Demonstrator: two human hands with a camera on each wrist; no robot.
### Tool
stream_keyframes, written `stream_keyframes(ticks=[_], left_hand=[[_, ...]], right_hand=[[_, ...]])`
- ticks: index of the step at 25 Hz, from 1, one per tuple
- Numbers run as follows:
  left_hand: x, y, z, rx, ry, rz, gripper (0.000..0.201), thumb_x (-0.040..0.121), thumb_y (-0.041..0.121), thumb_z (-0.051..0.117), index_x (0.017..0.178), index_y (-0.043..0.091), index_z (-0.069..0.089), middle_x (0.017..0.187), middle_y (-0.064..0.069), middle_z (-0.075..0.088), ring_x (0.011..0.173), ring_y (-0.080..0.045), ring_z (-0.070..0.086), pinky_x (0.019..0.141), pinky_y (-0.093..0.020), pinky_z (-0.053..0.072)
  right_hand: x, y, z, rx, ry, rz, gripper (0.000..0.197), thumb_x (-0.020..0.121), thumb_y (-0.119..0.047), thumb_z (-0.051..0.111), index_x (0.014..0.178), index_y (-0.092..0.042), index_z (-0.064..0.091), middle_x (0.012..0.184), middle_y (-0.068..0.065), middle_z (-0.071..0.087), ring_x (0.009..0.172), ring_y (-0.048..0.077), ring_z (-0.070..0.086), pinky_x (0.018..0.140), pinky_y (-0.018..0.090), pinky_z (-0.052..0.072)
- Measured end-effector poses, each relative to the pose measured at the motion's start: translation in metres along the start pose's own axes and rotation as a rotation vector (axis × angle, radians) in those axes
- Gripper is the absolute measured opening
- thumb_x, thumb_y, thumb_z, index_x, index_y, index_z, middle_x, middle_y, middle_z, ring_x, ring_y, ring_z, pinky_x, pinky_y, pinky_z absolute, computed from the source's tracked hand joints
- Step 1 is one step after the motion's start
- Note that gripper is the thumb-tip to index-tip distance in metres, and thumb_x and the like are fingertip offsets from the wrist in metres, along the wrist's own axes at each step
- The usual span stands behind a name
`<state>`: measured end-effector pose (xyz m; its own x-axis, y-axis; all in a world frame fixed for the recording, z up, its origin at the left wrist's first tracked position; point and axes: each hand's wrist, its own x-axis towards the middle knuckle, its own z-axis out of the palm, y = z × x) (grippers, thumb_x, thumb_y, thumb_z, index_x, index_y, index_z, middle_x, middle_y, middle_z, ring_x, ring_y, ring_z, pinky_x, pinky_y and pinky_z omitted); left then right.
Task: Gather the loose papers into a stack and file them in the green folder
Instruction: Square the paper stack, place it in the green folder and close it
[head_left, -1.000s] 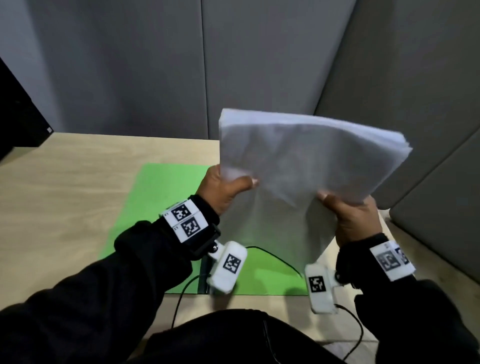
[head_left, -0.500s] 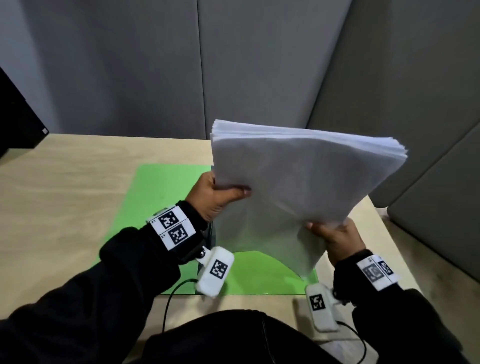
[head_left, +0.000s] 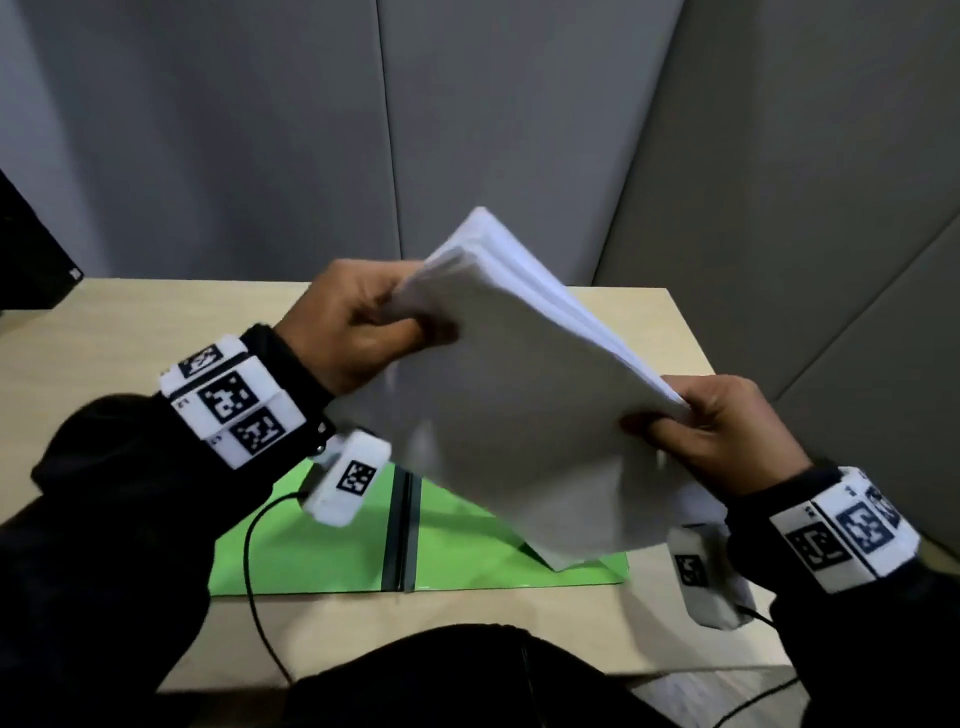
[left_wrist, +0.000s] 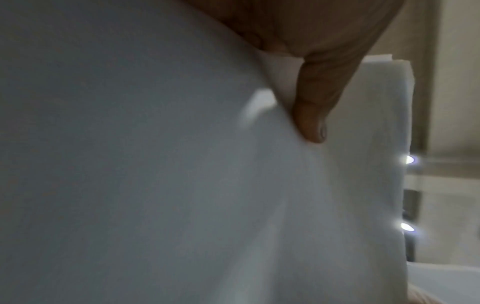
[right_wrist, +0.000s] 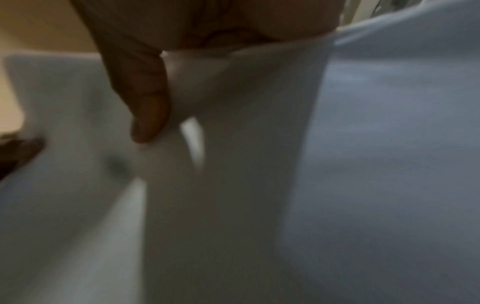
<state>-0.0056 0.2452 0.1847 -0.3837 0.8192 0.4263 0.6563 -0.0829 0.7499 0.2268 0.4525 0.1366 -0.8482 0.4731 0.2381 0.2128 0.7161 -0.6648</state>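
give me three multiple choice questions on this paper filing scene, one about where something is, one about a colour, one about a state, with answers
1. Where is the paper stack?
A. Flat inside the folder
B. Held above the table, lower corner down at the folder
C. On the floor

2. What colour is the folder on the table?
A. Green
B. Red
C. Blue

3. How is the folder lying?
A. Closed
B. Standing on edge
C. Open flat, dark spine showing

Answers:
1. B, since the left hand and the right hand each grip an end of the tilted stack, whose lower corner dips to the folder's right half.
2. A, since the sheet under the stack is bright green.
3. C, since both green halves lie flat either side of the dark spine.
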Motion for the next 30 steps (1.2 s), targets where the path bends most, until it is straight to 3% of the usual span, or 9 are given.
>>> stream_keyframes(ticks=[4,7,9,12,16,20,22,26,30], left_hand=[[-0.029,-0.053,-0.002,-0.270,0.204,-0.209,0.024,0.061,0.044,0.080,0.073,0.024,0.075,0.075,0.008,0.069,0.069,-0.011,0.058,0.068,-0.026,0.050],[-0.040,-0.072,0.012,-0.463,0.307,-0.287,0.012,0.064,0.013,0.078,0.069,0.024,0.076,0.066,0.015,0.070,0.062,0.000,0.060,0.064,-0.015,0.052],[-0.042,-0.079,0.030,-0.602,0.368,-0.325,0.016,0.061,0.010,0.082,0.070,0.022,0.077,0.067,0.014,0.072,0.062,0.002,0.063,0.065,-0.014,0.054],[-0.041,-0.087,0.050,-0.726,0.404,-0.358,0.042,0.039,0.037,0.091,0.076,0.021,0.078,0.073,0.010,0.075,0.067,-0.001,0.066,0.068,-0.016,0.055],[-0.042,-0.097,0.071,-0.649,0.375,-0.387,0.042,0.029,0.032,0.088,0.069,0.023,0.077,0.067,0.016,0.073,0.065,0.004,0.065,0.069,-0.014,0.053],[-0.046,-0.096,0.088,-0.577,0.315,-0.503,0.078,0.043,0.036,0.089,0.106,-0.003,0.064,0.104,-0.014,0.072,0.102,-0.030,0.066,0.096,-0.048,0.050],[-0.043,-0.090,0.092,-0.577,0.341,-0.527,0.087,0.045,0.038,0.087,0.104,-0.017,0.056,0.109,-0.034,0.063,0.106,-0.050,0.058,0.098,-0.056,0.047],[-0.028,-0.078,0.082,-0.561,0.333,-0.451,0.024,0.048,0.029,0.075,0.064,0.013,0.068,0.061,0.005,0.068,0.060,-0.012,0.062,0.067,-0.022,0.051],[-0.023,-0.076,0.071,-0.551,0.257,-0.360,0.022,0.052,0.033,0.072,0.073,0.030,0.071,0.072,0.012,0.067,0.067,-0.003,0.057,0.063,-0.016,0.044]], right_hand=[[-0.022,0.034,-0.013,0.240,0.056,0.212,0.021,0.070,-0.002,0.074,0.053,-0.012,0.066,0.046,-0.004,0.057,0.048,0.003,0.047,0.047,0.018,0.037],[-0.031,0.045,0.001,0.780,0.251,0.363,0.020,0.050,-0.017,0.080,0.044,-0.007,0.063,0.037,-0.001,0.054,0.036,0.008,0.048,0.041,0.014,0.039],[-0.030,0.049,0.013,0.979,0.370,0.424,0.014,0.055,-0.007,0.074,0.050,-0.007,0.061,0.037,-0.003,0.057,0.035,0.005,0.052,0.043,0.013,0.044],[-0.028,0.055,0.018,0.936,0.441,0.406,0.021,0.078,0.012,0.055,0.069,-0.004,0.064,0.053,-0.005,0.067,0.049,0.006,0.062,0.052,0.018,0.052],[-0.040,0.069,0.017,0.864,0.530,0.369,0.019,0.062,-0.003,0.072,0.068,-0.020,0.077,0.064,-0.010,0.073,0.060,0.005,0.065,0.062,0.019,0.055],[-0.049,0.073,0.025,0.889,0.562,0.418,0.023,0.052,-0.007,0.076,0.067,-0.025,0.077,0.063,-0.011,0.073,0.058,0.004,0.066,0.059,0.017,0.055],[-0.048,0.072,0.027,0.888,0.571,0.437,0.024,0.057,-0.004,0.072,0.066,-0.026,0.076,0.062,-0.011,0.072,0.056,0.003,0.065,0.057,0.016,0.054],[-0.048,0.076,0.020,0.833,0.600,0.420,0.021,0.072,0.007,0.066,0.073,-0.014,0.071,0.063,-0.012,0.072,0.057,0.001,0.065,0.057,0.014,0.053],[-0.050,0.076,0.006,0.823,0.606,0.329,0.022,0.063,-0.003,0.074,0.070,-0.024,0.075,0.065,-0.014,0.072,0.062,0.001,0.064,0.062,0.014,0.052]])
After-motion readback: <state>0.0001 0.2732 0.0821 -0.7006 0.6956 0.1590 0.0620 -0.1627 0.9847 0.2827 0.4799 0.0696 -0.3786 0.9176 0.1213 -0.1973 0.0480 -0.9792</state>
